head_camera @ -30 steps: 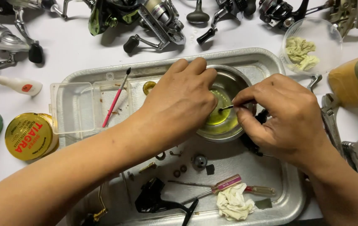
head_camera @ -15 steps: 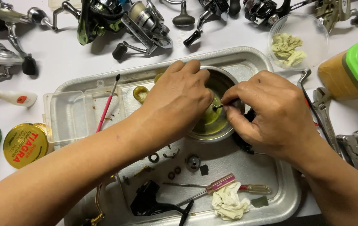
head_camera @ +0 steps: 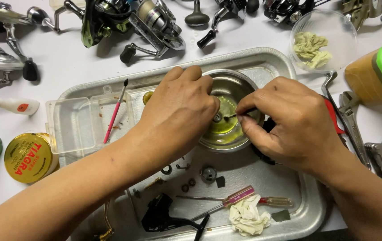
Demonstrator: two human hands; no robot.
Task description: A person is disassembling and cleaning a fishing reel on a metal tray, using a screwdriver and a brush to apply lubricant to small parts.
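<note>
basically both hands are meeting over the steel bowl [head_camera: 244,85] at frame centre. left hand [head_camera: 179,111] is curling closed on a small part [head_camera: 217,117]; right hand [head_camera: 296,127] is pinching a thin tool [head_camera: 240,114], lying left-right, tip pointing at that part.

A round yellow tin [head_camera: 30,157] with a red-lettered label sits left of the tray, perhaps lidded.

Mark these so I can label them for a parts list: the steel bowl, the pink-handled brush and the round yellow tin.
steel bowl [head_camera: 240,85], head view, bare inner wall
pink-handled brush [head_camera: 114,117], head view, mid handle
round yellow tin [head_camera: 29,157], head view, lid centre
</note>
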